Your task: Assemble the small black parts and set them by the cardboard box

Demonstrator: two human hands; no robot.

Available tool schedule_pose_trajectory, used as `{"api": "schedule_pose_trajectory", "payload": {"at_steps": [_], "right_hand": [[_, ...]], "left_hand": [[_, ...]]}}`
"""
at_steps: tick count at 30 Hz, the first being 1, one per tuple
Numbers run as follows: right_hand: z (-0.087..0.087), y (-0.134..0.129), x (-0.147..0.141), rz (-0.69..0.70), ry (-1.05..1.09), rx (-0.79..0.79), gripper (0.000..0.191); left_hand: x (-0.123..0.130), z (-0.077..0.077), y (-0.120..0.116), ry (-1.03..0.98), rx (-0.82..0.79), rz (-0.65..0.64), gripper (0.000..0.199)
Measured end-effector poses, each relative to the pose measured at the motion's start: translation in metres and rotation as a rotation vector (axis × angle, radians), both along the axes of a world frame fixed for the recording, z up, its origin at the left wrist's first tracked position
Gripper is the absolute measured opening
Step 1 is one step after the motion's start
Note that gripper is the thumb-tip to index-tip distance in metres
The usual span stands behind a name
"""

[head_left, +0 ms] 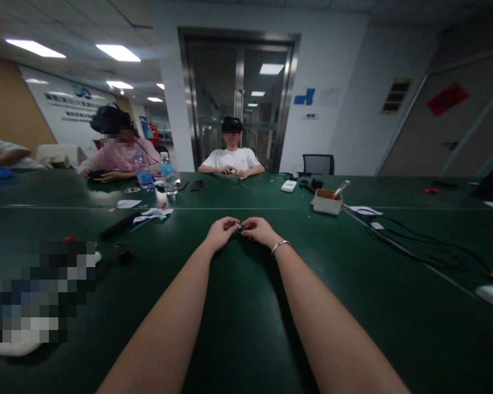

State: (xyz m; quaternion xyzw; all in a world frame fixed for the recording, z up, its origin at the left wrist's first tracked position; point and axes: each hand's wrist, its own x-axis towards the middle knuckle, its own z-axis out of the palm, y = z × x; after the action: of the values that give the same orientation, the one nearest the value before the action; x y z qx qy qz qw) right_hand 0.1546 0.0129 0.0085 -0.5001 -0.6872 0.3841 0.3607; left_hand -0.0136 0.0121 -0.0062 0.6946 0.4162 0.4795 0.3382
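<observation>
Both my arms stretch forward over the green table. Between my fingertips is a small dark object with a lighter, shiny part at its left end; it is too small to name. The fingers of my left hand pinch its left end. My right hand, with a silver bracelet at the wrist, pinches the right end. The fingers hide much of the object. The two hands are close together, just above or on the tabletop; I cannot tell which.
Two water bottles, a phone and papers lie ahead to the left. A small box stands at right, beside black cables. A short dark cylinder is at left. Across the table sits a person in white, hands together.
</observation>
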Motion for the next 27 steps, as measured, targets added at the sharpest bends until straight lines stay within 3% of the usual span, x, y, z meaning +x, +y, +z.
{"api": "schedule_pose_trajectory", "payload": {"at_steps": [9,16,24,27], "right_hand": [[0.0008,-0.0016,-0.0008,0.003,-0.019,0.011,0.021],[-0.0013,0.001,0.0005,0.017,0.001,0.017,0.021],[-0.0016,0.0024,-0.0013,0.006,0.003,0.011,0.021],[0.0009,-0.0002,-0.0012,0.005,0.01,0.008,0.021]], "left_hand": [[-0.0023,-0.0001,-0.0004,0.121,-0.039,0.112,0.029],[-0.0024,-0.0045,0.0053,-0.014,-0.056,-0.024,0.023],[-0.0032,-0.0008,0.0014,0.069,-0.036,0.05,0.024],[-0.0039,-0.0007,0.0019,0.086,-0.029,0.024,0.024]]}}
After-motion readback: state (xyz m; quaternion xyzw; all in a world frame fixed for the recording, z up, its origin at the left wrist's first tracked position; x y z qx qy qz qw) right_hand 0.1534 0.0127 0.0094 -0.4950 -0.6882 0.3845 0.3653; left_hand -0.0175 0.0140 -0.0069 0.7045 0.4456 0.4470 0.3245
